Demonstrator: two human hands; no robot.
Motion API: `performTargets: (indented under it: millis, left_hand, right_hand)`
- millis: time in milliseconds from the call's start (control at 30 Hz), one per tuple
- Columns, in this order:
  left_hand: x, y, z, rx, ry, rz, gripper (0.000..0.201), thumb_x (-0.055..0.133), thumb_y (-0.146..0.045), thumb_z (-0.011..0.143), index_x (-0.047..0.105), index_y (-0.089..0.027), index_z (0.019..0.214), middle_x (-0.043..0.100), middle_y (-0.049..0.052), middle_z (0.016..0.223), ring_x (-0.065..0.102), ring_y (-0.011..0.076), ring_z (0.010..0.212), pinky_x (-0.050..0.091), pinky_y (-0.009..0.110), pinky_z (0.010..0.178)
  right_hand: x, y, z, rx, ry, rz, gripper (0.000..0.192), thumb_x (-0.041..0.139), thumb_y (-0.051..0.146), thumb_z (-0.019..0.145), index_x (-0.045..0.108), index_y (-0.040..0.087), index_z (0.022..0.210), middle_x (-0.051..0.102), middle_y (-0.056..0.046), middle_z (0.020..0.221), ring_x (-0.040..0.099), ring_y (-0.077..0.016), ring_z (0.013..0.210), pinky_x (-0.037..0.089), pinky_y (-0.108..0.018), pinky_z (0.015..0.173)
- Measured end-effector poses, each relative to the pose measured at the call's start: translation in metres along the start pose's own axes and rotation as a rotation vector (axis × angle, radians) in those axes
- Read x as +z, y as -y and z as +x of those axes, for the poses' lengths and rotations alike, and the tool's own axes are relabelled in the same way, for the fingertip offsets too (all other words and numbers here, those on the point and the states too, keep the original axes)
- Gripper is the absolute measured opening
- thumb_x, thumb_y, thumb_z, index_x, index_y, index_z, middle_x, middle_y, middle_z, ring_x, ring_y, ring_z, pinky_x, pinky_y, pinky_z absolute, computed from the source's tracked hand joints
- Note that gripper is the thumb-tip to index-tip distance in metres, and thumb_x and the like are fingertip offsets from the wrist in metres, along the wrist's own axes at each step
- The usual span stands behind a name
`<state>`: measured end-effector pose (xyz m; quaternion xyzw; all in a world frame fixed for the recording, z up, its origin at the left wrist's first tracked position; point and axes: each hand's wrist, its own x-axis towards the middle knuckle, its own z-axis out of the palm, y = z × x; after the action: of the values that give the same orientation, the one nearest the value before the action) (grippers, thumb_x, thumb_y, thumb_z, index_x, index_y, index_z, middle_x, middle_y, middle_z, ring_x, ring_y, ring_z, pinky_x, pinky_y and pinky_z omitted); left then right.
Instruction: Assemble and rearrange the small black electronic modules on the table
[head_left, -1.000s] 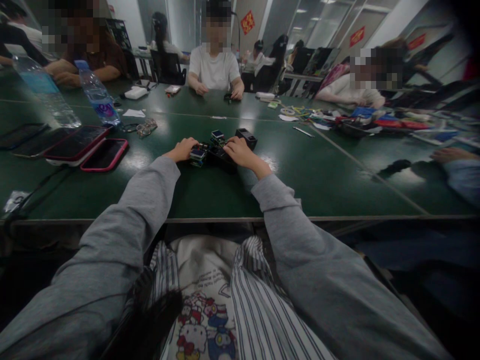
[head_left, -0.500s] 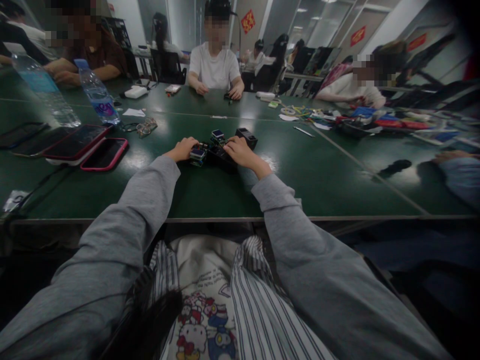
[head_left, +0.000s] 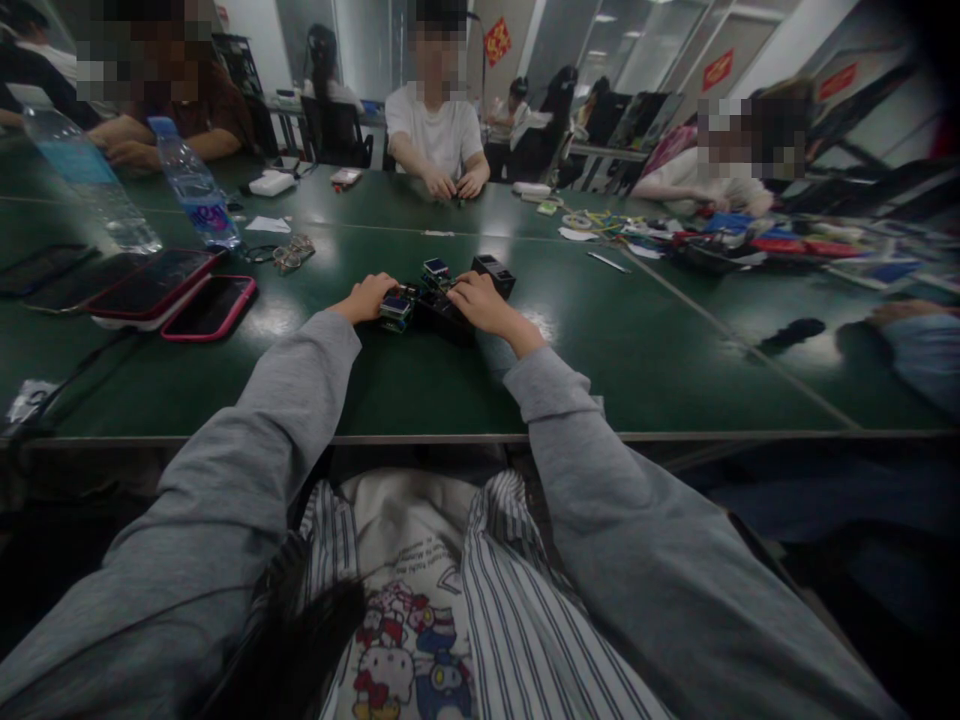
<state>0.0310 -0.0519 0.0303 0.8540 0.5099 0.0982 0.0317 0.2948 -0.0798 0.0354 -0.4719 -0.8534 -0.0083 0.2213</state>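
Midway along the front edge of the green table (head_left: 637, 370), set back from it, both hands meet over a small cluster of electronics. The left hand (head_left: 366, 298) curls its fingers narrowly against the left side of a circuit board (head_left: 395, 310) that carries a little screen; how firmly it grips, I cannot tell. The right hand (head_left: 480, 302) bends over a dark case (head_left: 444, 318), fingertips close to a second small screen (head_left: 435, 267); its fingers hide whether it pinches anything. Just beyond that hand, on the side toward the far edge, stands a black box (head_left: 501, 280); whether it joins the case is unclear.

Toward the table's left end lie a pink-edged phone (head_left: 210, 309) and, touching it, a larger red-edged phone (head_left: 154, 284). Two water bottles, one blue-capped (head_left: 196, 190) and one white-capped (head_left: 97, 180), stand behind the phones. A pen (head_left: 609, 262) lies right of the box, near a heap of cables and bags (head_left: 720, 245). At the far edge, a person in white (head_left: 435, 135) brings both hands together over something too small to make out.
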Motion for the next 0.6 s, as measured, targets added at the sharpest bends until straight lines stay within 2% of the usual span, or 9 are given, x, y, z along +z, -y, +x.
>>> performTargets:
  millis: [333, 600]
  left_hand:
    - [-0.0035, -0.0036, -0.0027, -0.008, 0.028, 0.015, 0.041, 0.054, -0.02, 0.086, 0.054, -0.02, 0.127, 0.05, 0.014, 0.134, 0.048, 0.0308, 0.12, 0.044, 0.046, 0.094]
    - [-0.0014, -0.0018, -0.0011, -0.016, 0.016, 0.005, 0.041, 0.057, -0.019, 0.084, 0.055, -0.022, 0.124, 0.051, 0.012, 0.132, 0.047, 0.0307, 0.119, 0.044, 0.046, 0.094]
  right_hand:
    - [-0.001, 0.0021, -0.0007, 0.027, 0.003, 0.011, 0.049, 0.029, 0.044, 0.101, 0.068, 0.017, 0.11, 0.053, -0.014, 0.128, 0.045, -0.0325, 0.122, 0.043, -0.055, 0.103]
    - [-0.0041, 0.0039, -0.0013, 0.022, 0.025, 0.001, 0.05, 0.027, 0.045, 0.1, 0.067, 0.019, 0.115, 0.053, -0.014, 0.129, 0.044, -0.0339, 0.123, 0.038, -0.059, 0.106]
